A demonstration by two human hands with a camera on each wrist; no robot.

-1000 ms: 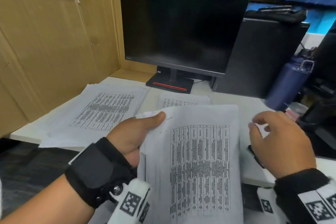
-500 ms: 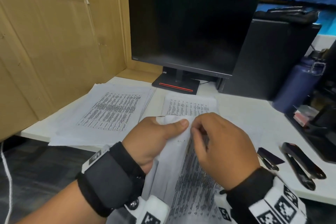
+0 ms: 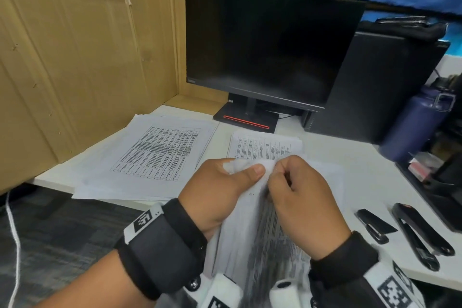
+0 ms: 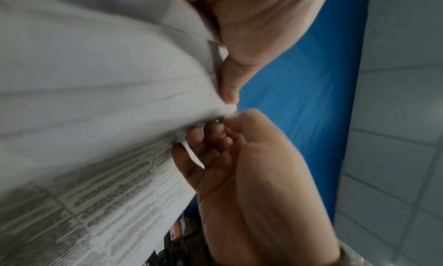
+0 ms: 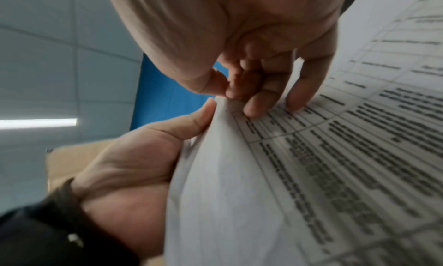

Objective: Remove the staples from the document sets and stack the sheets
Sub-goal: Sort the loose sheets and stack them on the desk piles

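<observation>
Since a second ago, the right hand (image 3: 303,204) has come across from beside the desk tools to the top corner of the stapled paper set (image 3: 260,252), where the left hand (image 3: 222,194) already pinches it. Both hands now hold that corner up in front of the monitor (image 3: 265,45). The left thumb presses the crumpled corner against its fingers. The right thumb and first finger nip the same corner, as if picking at the staple; the staple itself is too small to see.

I think the thin paper could rip here if the fingers pull hard, or the sharp staple could poke a fingertip.

The sheets are white, floppy and printed with grey tables. Left of the monitor lies a flat stack of loose sheets (image 3: 155,155). Right of it, on the white desk (image 3: 350,170), lie a black staple remover (image 3: 372,225) and a long black stapler (image 3: 420,232), both hard and shiny.
</observation>
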